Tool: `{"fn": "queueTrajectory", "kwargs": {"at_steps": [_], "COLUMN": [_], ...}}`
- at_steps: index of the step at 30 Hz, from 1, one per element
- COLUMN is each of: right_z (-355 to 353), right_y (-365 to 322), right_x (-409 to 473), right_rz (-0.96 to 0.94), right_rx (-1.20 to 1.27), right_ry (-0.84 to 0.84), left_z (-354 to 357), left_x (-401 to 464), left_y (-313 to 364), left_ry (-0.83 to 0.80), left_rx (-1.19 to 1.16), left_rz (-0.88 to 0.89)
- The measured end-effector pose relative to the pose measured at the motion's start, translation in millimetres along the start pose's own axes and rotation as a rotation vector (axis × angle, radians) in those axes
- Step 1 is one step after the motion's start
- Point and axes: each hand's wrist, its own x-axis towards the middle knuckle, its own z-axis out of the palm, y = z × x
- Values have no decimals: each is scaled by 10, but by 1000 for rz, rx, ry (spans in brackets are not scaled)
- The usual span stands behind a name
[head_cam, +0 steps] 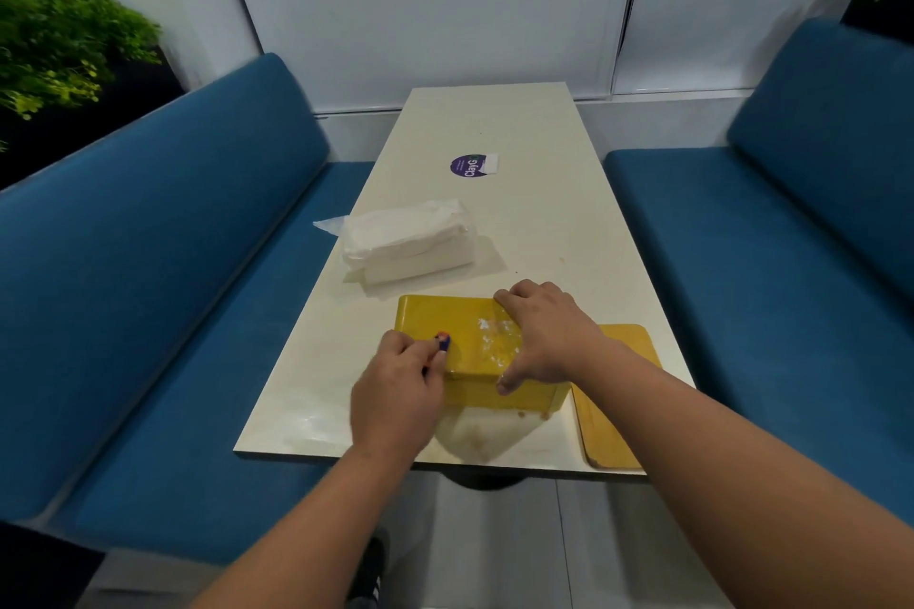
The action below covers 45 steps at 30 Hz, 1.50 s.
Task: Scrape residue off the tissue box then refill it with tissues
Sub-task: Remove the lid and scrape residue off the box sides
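A yellow tissue box (445,319) lies near the front of the cream table (544,223), with white residue (494,336) on its top face. My right hand (544,336) grips the box's right end, fingers over the far edge and thumb on the near side. At the box's left end my left hand (395,391) pinches a small scraper (442,341) with an orange and blue tip, and that tip touches the box's top. A pack of white tissues (408,237) in clear plastic lies behind the box on the left.
A flat yellow lid (623,391) lies on the table to the right of the box, partly under my right forearm. A purple round sticker (467,166) sits mid-table. Blue benches (148,262) flank both sides, with plants (59,40) behind them.
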Motion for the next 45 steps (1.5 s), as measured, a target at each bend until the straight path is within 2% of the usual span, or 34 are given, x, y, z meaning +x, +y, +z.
{"fn": "queueTrajectory", "kwargs": {"at_steps": [5, 9, 11, 16, 20, 22, 27, 29, 32, 34, 35, 38, 40, 45], "right_z": [12, 23, 27, 26, 10, -4, -20, -31, -50, -58, -59, -69, -77, -89], "right_y": [-1, 10, 8, 8, 23, 21, 6, 11, 18, 14, 11, 4, 11, 17], "right_x": [4, 8, 12, 21, 31, 46, 70, 75, 72, 74, 75, 68, 70, 77], "right_rz": [6, 10, 10, 13, 13, 13, 17, 21, 41, 49, 49, 48, 46, 46], "right_rx": [3, 14, 14, 18, 28, 20, 20, 21, 43, 52, 54, 53, 56, 54], "right_ry": [9, 13, 14, 12, -5, -15, -27, -38, -54, -62, -63, -63, -66, -75], "left_z": [141, 24, 67, 210, 74, 115, 337, 274, 146, 145, 165, 270, 243, 107], "left_x": [-96, -106, -127, -177, -183, -195, -215, -188, -170, -154, -148, -161, -122, -92], "left_y": [298, 15, 36, 180, -168, -130, 216, 102, -180, -176, -96, 159, 107, -292], "left_ry": [-19, 104, 140, 82, 192, 222, 113, 113, 175, 168, 148, 72, 59, 150], "left_rx": [-8, -1, -7, 16, 17, 12, 31, 18, -9, -20, -32, 0, 42, 101], "left_rz": [136, -17, -30, 175, 22, 1, 345, 291, 18, -69, -55, 189, 280, 173]}}
